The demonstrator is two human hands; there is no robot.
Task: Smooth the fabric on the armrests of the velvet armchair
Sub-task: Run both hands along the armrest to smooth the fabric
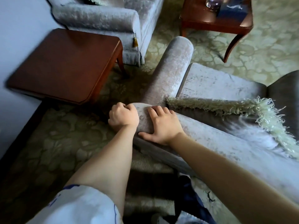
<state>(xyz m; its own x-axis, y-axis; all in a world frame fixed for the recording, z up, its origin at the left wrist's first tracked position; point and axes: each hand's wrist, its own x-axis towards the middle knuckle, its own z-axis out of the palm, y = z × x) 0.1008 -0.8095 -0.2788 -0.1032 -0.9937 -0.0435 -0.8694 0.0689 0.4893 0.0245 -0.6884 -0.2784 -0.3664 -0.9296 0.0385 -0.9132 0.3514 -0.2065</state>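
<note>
I stand behind a grey velvet armchair. Its rolled armrest (171, 68) runs away from me towards the carpet, beside the seat cushion (216, 81). My left hand (123, 117) curls its fingers over the outer side of the armrest's near end, at the corner of the chair back (218, 143), gripping the velvet. My right hand (163, 125) lies flat on top of the same corner, fingers spread and pressed on the fabric, thumb down the near side. The far armrest is out of view.
A shaggy cream fringed cushion (226, 107) lies along the seat against the chair back. A dark wooden side table (64, 65) stands left of the armrest. A second grey armchair (103, 18) and another wooden table (215, 16) stand further off on patterned carpet (262, 46).
</note>
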